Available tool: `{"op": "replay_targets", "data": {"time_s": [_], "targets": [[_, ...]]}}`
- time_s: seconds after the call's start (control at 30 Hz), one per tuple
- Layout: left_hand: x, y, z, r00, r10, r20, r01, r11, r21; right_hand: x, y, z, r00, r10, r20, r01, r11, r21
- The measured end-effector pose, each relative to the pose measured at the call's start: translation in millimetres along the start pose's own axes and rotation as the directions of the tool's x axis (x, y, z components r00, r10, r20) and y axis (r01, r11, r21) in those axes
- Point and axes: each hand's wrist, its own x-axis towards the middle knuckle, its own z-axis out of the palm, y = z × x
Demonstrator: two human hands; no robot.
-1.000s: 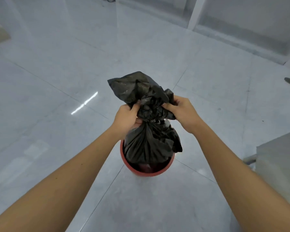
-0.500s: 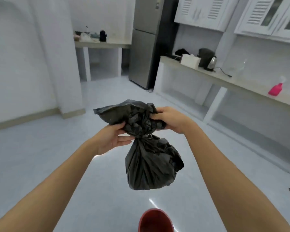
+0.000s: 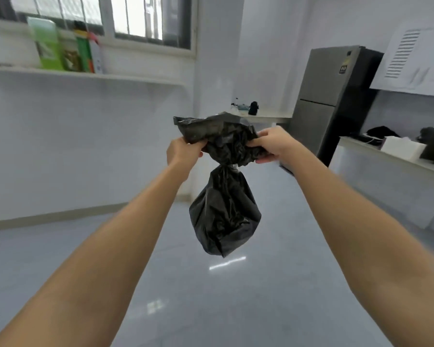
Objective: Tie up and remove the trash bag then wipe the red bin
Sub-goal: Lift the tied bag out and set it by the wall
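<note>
Both the left hand (image 3: 184, 152) and right hand (image 3: 271, 145) grip the black trash bag (image 3: 224, 214) above its cinched neck; keep the fingers (image 3: 254, 146) pinched tight so the load below hangs steady.

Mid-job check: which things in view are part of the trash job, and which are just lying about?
Job:
- bag, cinched at the neck, hanging clear of the floor
- left hand and right hand, both gripping its top
- red bin: not in view

Lying about:
- fridge
- boxes on the shelf
- white box on the counter
</note>
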Motion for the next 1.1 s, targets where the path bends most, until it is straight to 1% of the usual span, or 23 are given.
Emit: {"op": "replay_targets", "data": {"time_s": [0.1,0.17,0.27,0.43,0.5,0.6,0.67,0.7,0.77,0.83,0.93,1.1], "targets": [[57.8,-9.5,-36.9,0.993,0.023,-0.119,-0.016,0.998,0.054,56.1,-25.6,45.8,0.999,-0.042,0.023,0.043,0.998,-0.046],[100.7,-18.8,-56.4,0.986,0.051,-0.159,-0.039,0.996,0.075,98.3,-39.2,70.9,0.997,-0.055,0.055,0.059,0.996,-0.070],[166.8,-32.5,-80.2,0.980,0.076,-0.182,-0.061,0.994,0.089,169.8,-56.2,107.4,0.991,-0.070,0.116,0.082,0.992,-0.098],[268.2,-58.4,-114.4,0.983,-0.009,-0.184,0.031,0.992,0.120,284.0,-78.7,166.8,0.967,-0.039,0.252,0.077,0.987,-0.144],[307.1,-72.9,-126.1,0.984,-0.037,-0.173,0.064,0.987,0.151,327.3,-83.0,191.5,0.952,0.005,0.305,0.056,0.980,-0.192],[363.3,-97.2,-138.3,0.986,-0.100,-0.132,0.123,0.975,0.185,385.0,-79.8,227.9,0.932,0.082,0.353,0.019,0.961,-0.275],[388.8,-108.8,-143.0,0.991,-0.106,-0.087,0.124,0.966,0.228,413.0,-74.8,243.7,0.922,0.127,0.366,-0.005,0.948,-0.317],[406.6,-114.9,-144.8,0.994,-0.097,-0.055,0.108,0.959,0.263,431.6,-72.5,252.7,0.914,0.153,0.377,-0.021,0.943,-0.332],[453.7,-127.1,-148.7,0.999,-0.031,0.013,0.025,0.937,0.350,478.9,-69.7,274.9,0.904,0.196,0.379,-0.043,0.925,-0.377],[498.9,-133.2,-154.7,0.997,-0.025,0.079,-0.006,0.929,0.369,521.6,-70.1,295.5,0.893,0.230,0.387,-0.053,0.908,-0.416],[564.1,-137.4,-163.1,0.989,-0.064,0.137,0.012,0.937,0.350,576.4,-79.3,315.8,0.900,0.241,0.364,-0.079,0.910,-0.408],[661.4,-153.6,-153.9,0.975,-0.101,0.200,0.011,0.913,0.409,661.5,-78.8,333.0,0.906,0.284,0.315,-0.150,0.909,-0.389]]}}
